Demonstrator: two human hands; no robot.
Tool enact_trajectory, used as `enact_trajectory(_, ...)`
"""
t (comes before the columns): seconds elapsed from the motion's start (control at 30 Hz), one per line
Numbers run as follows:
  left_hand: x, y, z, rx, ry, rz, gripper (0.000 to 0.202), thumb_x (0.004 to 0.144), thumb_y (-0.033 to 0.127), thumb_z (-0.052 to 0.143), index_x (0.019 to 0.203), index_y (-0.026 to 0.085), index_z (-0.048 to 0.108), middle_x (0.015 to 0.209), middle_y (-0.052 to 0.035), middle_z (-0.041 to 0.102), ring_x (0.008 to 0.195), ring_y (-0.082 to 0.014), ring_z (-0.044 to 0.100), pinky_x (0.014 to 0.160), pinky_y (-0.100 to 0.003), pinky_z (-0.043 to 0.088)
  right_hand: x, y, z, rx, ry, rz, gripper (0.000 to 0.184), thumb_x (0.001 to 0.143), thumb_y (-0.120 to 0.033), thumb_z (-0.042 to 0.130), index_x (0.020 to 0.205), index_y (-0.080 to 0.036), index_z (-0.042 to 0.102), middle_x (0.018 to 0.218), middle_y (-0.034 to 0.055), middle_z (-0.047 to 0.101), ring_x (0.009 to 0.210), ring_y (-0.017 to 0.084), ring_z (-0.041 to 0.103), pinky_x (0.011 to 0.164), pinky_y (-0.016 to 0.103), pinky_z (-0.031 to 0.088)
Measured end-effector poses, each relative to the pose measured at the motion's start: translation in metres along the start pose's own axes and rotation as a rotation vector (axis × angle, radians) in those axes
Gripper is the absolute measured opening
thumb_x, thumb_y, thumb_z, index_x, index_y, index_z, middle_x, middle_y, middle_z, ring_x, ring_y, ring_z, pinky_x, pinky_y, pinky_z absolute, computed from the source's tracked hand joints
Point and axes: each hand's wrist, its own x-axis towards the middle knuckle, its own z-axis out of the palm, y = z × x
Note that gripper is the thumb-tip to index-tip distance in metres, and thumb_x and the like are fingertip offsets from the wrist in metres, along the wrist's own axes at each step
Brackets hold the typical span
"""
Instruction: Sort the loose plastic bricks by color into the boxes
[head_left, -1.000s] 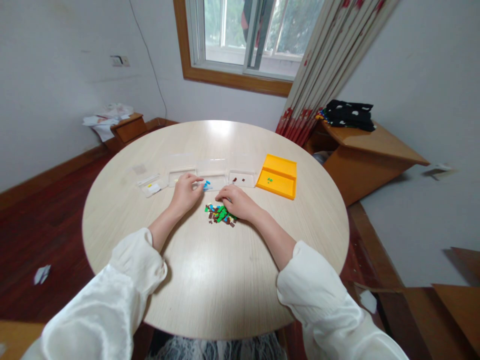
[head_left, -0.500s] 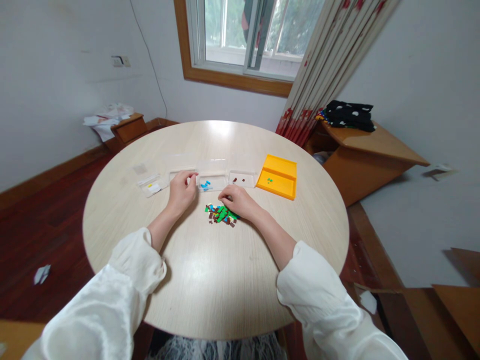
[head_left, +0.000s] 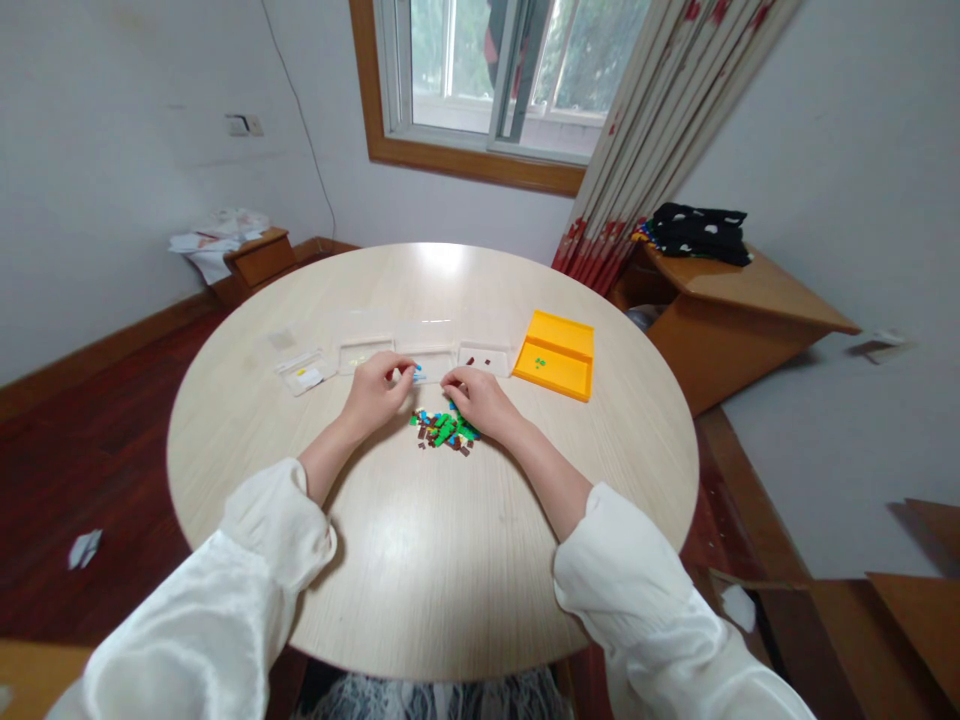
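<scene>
A small pile of green, brown and blue bricks lies in the middle of the round wooden table. My right hand rests on the pile's right side, fingers curled down onto the pieces. My left hand sits just left of the pile, fingers pinched near a blue piece at the front of a clear tray. What, if anything, either hand pinches is too small to make out.
More clear trays stand in a row behind the pile: one on the left, one with brown pieces, a small one with a yellow piece. A yellow tray with green pieces sits right. Cabinets stand beyond the table.
My left hand went out to the clear tray behind the pile, then drew back right towards the pile. My right hand shifted slightly over the bricks.
</scene>
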Motion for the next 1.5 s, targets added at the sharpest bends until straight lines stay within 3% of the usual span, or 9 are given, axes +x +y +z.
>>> enact_trajectory(0.13, -0.003, 0.007, 0.003, -0.013, -0.097, 0.105, 0.013, 0.079, 0.025, 0.055, 0.08, 0.019, 0.066, 0.078, -0.0041, 0.068, 0.073, -0.0165, 0.057, 0.07, -0.03, 0.046, 0.0, -0.003, -0.001, 0.067, 0.051, -0.048, 0.012, 0.081, -0.01, 0.054, 0.082, -0.017, 0.063, 0.081, 0.003, 0.067, 0.077, 0.014, 0.059, 0.073, 0.026, 0.045)
enact_trajectory(0.37, -0.004, 0.01, 0.005, -0.077, -0.18, 0.122, 0.012, 0.079, 0.028, 0.06, 0.084, 0.019, 0.068, 0.084, -0.0045, 0.069, 0.078, -0.0175, 0.059, 0.074, -0.032, 0.046, -0.002, -0.007, -0.001, 0.174, 0.067, -0.066, 0.009, 0.081, -0.014, 0.053, 0.084, -0.018, 0.06, 0.079, 0.0008, 0.066, 0.073, 0.013, 0.06, 0.071, 0.025, 0.045)
enact_trajectory(0.57, -0.005, 0.011, 0.005, -0.041, -0.168, 0.098, 0.011, 0.081, 0.024, 0.057, 0.081, 0.02, 0.068, 0.079, -0.0031, 0.068, 0.075, -0.0165, 0.058, 0.072, -0.03, 0.045, -0.003, -0.008, 0.001, 0.227, 0.058, -0.048, 0.008, 0.081, -0.016, 0.052, 0.084, -0.018, 0.059, 0.078, 0.0008, 0.065, 0.075, 0.013, 0.061, 0.072, 0.026, 0.046)
enact_trajectory(0.83, -0.004, 0.01, 0.007, -0.095, -0.181, 0.182, 0.01, 0.081, 0.024, 0.06, 0.083, 0.019, 0.068, 0.083, -0.004, 0.069, 0.08, -0.0172, 0.06, 0.074, -0.031, 0.046, -0.001, -0.006, 0.002, 0.243, 0.068, -0.028, 0.01, 0.081, -0.015, 0.05, 0.085, -0.019, 0.058, 0.08, 0.0012, 0.066, 0.076, 0.014, 0.063, 0.075, 0.028, 0.048)
enact_trajectory(1.17, -0.004, 0.011, 0.005, -0.102, -0.166, 0.182, 0.01, 0.081, 0.021, 0.058, 0.08, 0.019, 0.068, 0.081, -0.0046, 0.068, 0.081, -0.0171, 0.06, 0.074, -0.03, 0.047, -0.003, -0.01, 0.001, 0.334, 0.073, -0.113, 0.01, 0.083, -0.017, 0.049, 0.087, -0.02, 0.058, 0.084, 0.0017, 0.067, 0.081, 0.014, 0.066, 0.077, 0.029, 0.051)
enact_trajectory(1.27, -0.003, 0.01, 0.004, -0.072, -0.114, 0.153, 0.011, 0.081, 0.021, 0.057, 0.078, 0.018, 0.067, 0.08, -0.0045, 0.067, 0.079, -0.0171, 0.059, 0.073, -0.03, 0.046, -0.004, -0.012, 0.001, 0.294, 0.058, -0.111, 0.013, 0.084, -0.018, 0.05, 0.09, -0.019, 0.062, 0.086, 0.0028, 0.069, 0.08, 0.014, 0.065, 0.076, 0.029, 0.051)
enact_trajectory(1.5, 0.009, -0.009, -0.012, 0.091, 0.264, -0.08, 0.011, 0.078, 0.022, 0.057, 0.079, 0.017, 0.067, 0.08, -0.0039, 0.068, 0.069, -0.0153, 0.054, 0.067, -0.028, 0.043, -0.005, -0.014, 0.0, 0.136, -0.188, -0.301, 0.014, 0.083, -0.021, 0.059, 0.084, -0.018, 0.072, 0.096, 0.0071, 0.07, 0.097, 0.018, 0.061, 0.092, 0.035, 0.046)
